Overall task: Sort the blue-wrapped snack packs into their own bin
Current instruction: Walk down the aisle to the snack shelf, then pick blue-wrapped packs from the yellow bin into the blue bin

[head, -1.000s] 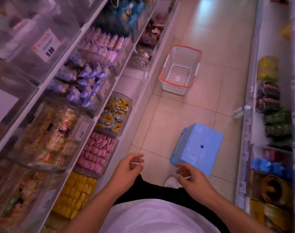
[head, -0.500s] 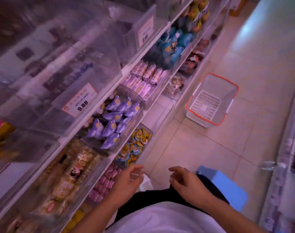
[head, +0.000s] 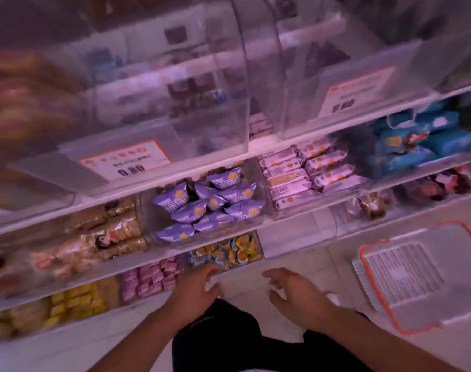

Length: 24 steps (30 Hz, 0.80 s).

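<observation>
Blue-wrapped snack packs (head: 419, 139) fill a clear bin on the middle shelf at the far right. A clear bin of purple-wrapped packs (head: 213, 208) sits at the centre of that shelf, with pale pink bars (head: 307, 173) between the two. My left hand (head: 195, 289) hovers low in front of the bottom shelf bins, fingers spread, holding nothing. My right hand (head: 292, 291) hangs beside it over the floor, fingers apart and empty. Both hands are well below the blue packs.
Clear lidded bins with price labels (head: 127, 162) overhang the top shelf. Lower bins hold yellow-and-blue sweets (head: 229, 252), pink sweets (head: 151, 277) and yellow packs (head: 76, 302). A white basket with an orange rim (head: 406, 277) stands on the floor at right.
My view has swung left to face the shelves; the blue stool has left the frame. Both hands have opened their fingers and moved toward the lower shelf.
</observation>
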{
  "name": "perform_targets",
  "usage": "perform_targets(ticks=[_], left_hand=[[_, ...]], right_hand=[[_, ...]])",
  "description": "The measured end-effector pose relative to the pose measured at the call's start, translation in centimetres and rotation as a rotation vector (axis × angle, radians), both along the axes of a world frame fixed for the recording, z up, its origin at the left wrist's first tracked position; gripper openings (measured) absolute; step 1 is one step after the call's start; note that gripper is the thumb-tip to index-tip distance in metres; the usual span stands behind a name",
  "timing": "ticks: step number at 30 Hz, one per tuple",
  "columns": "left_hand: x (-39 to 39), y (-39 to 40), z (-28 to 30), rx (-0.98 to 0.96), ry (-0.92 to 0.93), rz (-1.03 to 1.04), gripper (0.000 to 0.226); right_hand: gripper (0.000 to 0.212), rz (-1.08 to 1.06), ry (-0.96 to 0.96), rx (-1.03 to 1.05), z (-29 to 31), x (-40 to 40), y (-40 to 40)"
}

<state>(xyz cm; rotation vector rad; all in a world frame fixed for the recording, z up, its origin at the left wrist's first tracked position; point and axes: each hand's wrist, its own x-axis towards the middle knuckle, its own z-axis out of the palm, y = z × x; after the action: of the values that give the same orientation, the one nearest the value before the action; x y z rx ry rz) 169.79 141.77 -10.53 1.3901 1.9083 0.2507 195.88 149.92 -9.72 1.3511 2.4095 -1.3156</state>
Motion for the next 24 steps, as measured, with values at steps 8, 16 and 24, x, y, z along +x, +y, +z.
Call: perform_targets(ticks=[8, 16, 24], left_hand=[[-0.5, 4.1, -11.9, 0.199, 0.494, -0.192, 0.059], [-3.6, 2.0, -22.6, 0.599, 0.745, -0.13, 0.063], [-2.5, 0.9, -21.5, 0.569, 0.708, 0.034, 0.05]], right_hand=[[0.045, 0.583, 0.05, 0.586, -11.2, -5.1, 7.5], [0.043, 0.531, 0.13, 1.124, -22.1, -10.5, 9.0], [0.044, 0.454, 0.011, 1.004, -20.8, -9.8, 8.2]])
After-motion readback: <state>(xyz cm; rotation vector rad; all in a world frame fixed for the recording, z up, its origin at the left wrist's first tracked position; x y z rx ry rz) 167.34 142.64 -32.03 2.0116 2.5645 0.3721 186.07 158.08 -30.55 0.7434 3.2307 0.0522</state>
